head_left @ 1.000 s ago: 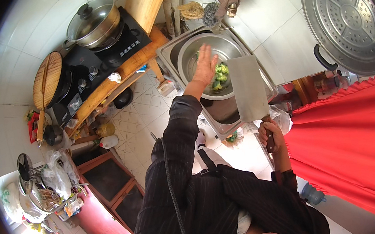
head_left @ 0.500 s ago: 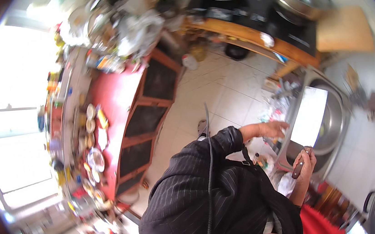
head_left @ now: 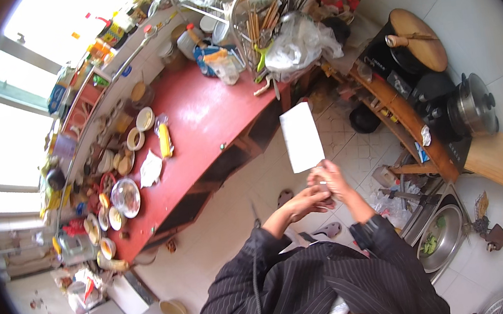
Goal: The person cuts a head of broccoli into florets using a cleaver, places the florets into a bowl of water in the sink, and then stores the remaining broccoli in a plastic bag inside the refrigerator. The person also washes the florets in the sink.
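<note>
A cleaver (head_left: 303, 138) with a broad, brightly lit blade is held out over the floor, blade pointing away from me. Its handle is mostly hidden between my hands. My right hand (head_left: 335, 180) is closed at the base of the blade. Close below it, the fingers of my left hand (head_left: 309, 202) curl around the handle end, and the two hands touch. Both forearms come up in dark pinstriped sleeves. To the left stands a red-topped counter (head_left: 191, 133) with a yellow corn cob (head_left: 165, 140) and a crumpled white cloth or paper (head_left: 150, 169).
Bowls (head_left: 145, 118) and a glass dish (head_left: 126, 198) crowd the counter's window side. A plastic bag (head_left: 301, 44) and chopsticks (head_left: 262, 24) lie at its far end. On the right are a steel pot (head_left: 473, 106), a wooden board (head_left: 491, 153) and a sink (head_left: 452, 245) with green leaves.
My body has turned left, away from the sink. The cleaver has moved from over the sink to over the floor, and my left hand has joined my right at its handle.
</note>
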`<state>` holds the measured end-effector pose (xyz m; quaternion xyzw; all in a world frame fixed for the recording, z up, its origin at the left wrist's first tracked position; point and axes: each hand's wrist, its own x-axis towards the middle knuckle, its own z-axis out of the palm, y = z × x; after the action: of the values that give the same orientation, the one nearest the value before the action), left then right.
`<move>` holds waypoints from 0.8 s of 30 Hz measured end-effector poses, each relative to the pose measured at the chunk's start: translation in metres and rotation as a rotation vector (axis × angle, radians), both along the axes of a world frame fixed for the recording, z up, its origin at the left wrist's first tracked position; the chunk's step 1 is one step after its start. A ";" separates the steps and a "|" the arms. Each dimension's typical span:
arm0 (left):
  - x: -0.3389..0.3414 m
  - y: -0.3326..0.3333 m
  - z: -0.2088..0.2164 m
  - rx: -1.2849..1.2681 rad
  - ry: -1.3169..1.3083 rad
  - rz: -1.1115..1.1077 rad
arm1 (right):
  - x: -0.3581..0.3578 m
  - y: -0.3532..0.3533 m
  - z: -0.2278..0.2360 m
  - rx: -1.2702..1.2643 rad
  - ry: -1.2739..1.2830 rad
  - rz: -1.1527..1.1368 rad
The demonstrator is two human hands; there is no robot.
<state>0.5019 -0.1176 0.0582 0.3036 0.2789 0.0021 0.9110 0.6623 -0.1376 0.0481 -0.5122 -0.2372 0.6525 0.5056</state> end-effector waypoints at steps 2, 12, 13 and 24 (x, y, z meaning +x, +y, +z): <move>-0.033 0.031 -0.004 -0.009 0.059 0.222 | -0.044 0.054 -0.011 0.064 0.048 0.063; -0.162 0.159 -0.071 0.053 0.306 0.684 | -0.099 0.151 -0.009 -0.134 -0.081 0.348; -0.169 0.167 -0.081 0.076 0.317 0.692 | -0.085 0.146 -0.007 -0.134 -0.088 0.334; -0.175 0.211 -0.161 -0.049 0.670 1.419 | 0.081 0.040 -0.002 -0.259 -0.050 -0.089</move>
<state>0.3268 0.0934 -0.1025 0.0174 0.6662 0.4856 0.5658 0.7430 -0.0980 0.0461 -0.5991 -0.1406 0.6418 0.4576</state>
